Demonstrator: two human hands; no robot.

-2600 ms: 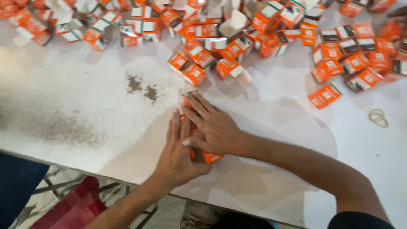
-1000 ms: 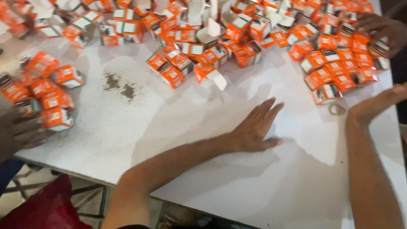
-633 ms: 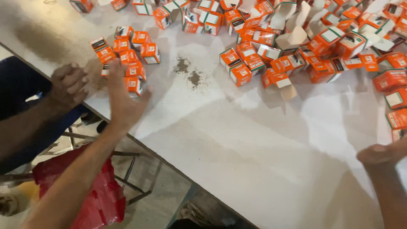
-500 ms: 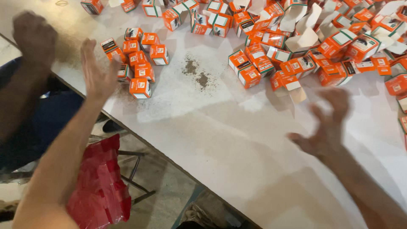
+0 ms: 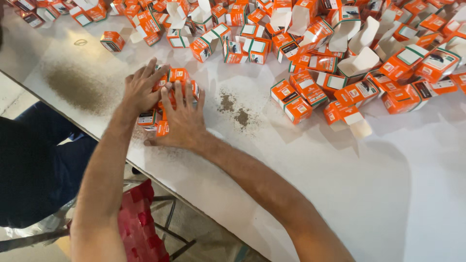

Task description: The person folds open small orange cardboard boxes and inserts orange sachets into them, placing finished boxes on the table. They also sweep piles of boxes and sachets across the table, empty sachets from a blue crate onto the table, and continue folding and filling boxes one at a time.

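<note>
Near table edge: cluster of small orange-and-white cardboard boxes point(image 5: 171, 92) under both palms; left hand point(image 5: 141, 89) flat, fingers spread, far side; right hand point(image 5: 182, 119) flat, nearer.

boxes point(image 5: 170, 97) under both hands, table point(image 5: 378, 194) edge

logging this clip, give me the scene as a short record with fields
surface: white table, with brown dusty patches
left hand: flat on a cluster of small orange boxes
right hand: flat on the same cluster, fingers spread
pile: loose orange boxes along the far side, many with open flaps
lone box: apart from the pile, far left
below table: red bag
beside: seated person in dark clothes
</note>
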